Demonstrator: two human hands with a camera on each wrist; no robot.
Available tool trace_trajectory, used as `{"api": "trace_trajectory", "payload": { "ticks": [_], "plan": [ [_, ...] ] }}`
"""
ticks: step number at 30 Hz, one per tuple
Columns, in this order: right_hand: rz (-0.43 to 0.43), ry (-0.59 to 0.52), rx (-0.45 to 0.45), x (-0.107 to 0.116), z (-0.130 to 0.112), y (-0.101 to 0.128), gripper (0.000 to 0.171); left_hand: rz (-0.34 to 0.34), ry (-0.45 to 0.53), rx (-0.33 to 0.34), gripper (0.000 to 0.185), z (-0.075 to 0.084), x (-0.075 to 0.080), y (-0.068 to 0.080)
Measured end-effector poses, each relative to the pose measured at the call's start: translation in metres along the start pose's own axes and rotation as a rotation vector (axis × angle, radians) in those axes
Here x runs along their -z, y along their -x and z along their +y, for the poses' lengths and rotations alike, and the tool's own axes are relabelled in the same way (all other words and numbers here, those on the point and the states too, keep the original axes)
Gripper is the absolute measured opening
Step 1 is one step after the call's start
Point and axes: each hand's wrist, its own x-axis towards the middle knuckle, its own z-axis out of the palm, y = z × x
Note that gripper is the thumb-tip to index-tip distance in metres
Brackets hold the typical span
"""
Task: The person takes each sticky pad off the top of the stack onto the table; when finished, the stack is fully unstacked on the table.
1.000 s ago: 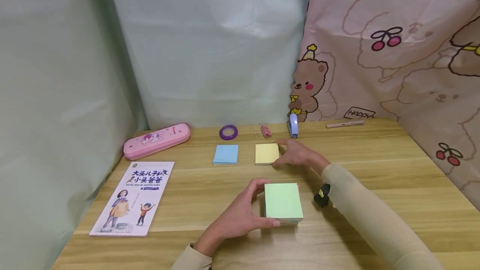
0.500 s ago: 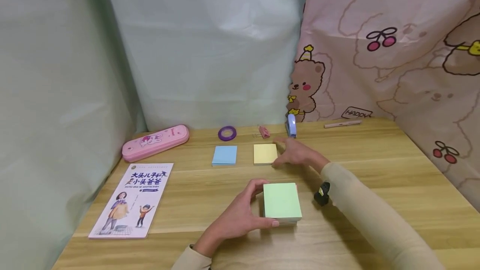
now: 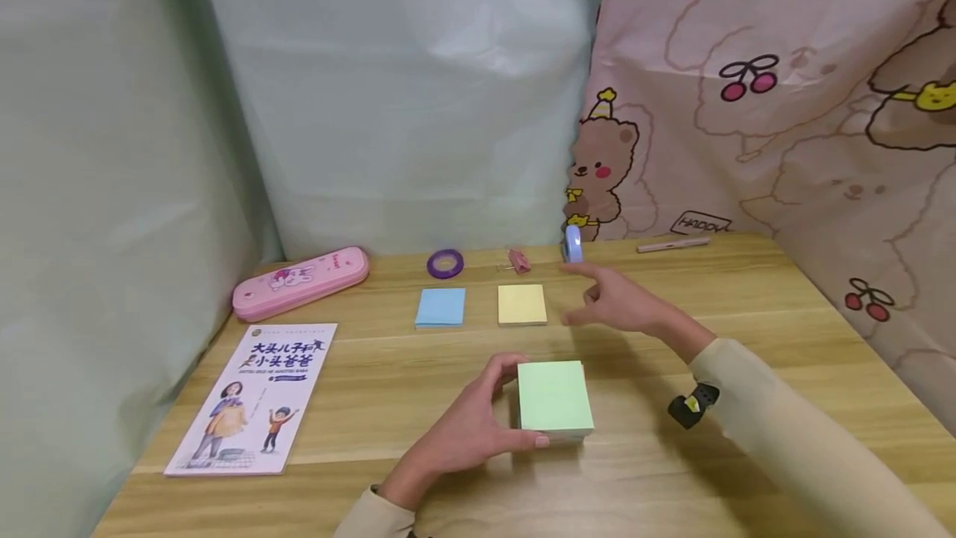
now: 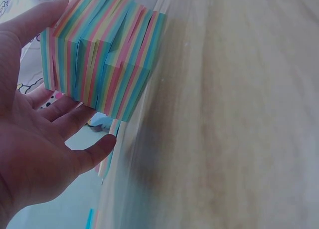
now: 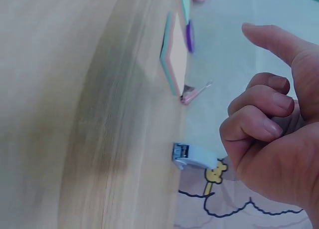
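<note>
My left hand (image 3: 474, 426) holds a thick stack of sticky notes (image 3: 554, 397) between thumb and fingers, near the front middle of the table. Green is its top sheet; the left wrist view shows striped, many-coloured sides on the stack (image 4: 102, 54). Right of a small yellow sticky note pad (image 3: 522, 304), and apart from it, hovers my right hand (image 3: 627, 303) with nothing in it. Its thumb and index finger are spread, the other fingers curled, as the right wrist view shows. A blue sticky note pad (image 3: 441, 307) lies left of the yellow one.
Along the back edge are a pink pencil case (image 3: 301, 282), a purple tape roll (image 3: 445, 263), a pink binder clip (image 3: 519, 261), a blue stapler (image 3: 573, 244) and a pink pen (image 3: 674, 245). A picture book (image 3: 252, 397) lies at the left. Hanging sheets enclose the table.
My right hand has moved off the yellow pad to the right, leaving the pad on the table. The left hand keeps its grip on the stack. The head view has shifted slightly right.
</note>
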Motion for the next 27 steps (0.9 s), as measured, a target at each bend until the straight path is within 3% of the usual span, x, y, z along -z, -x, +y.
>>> {"api": "trace_trajectory", "payload": {
  "ticks": [8, 17, 27],
  "plan": [
    [0.005, -0.019, 0.066, -0.005, -0.004, 0.035, 0.079, 0.004, -0.011, 0.014, 0.091, -0.001, 0.001, 0.001],
    [0.004, -0.15, 0.104, -0.024, -0.001, 0.074, 0.071, 0.0, 0.001, -0.004, 0.09, -0.002, 0.0, 0.0],
    [0.041, -0.229, 0.132, -0.042, 0.006, 0.093, 0.057, 0.004, 0.009, -0.01, 0.087, 0.0, 0.0, -0.002]
  ]
}}
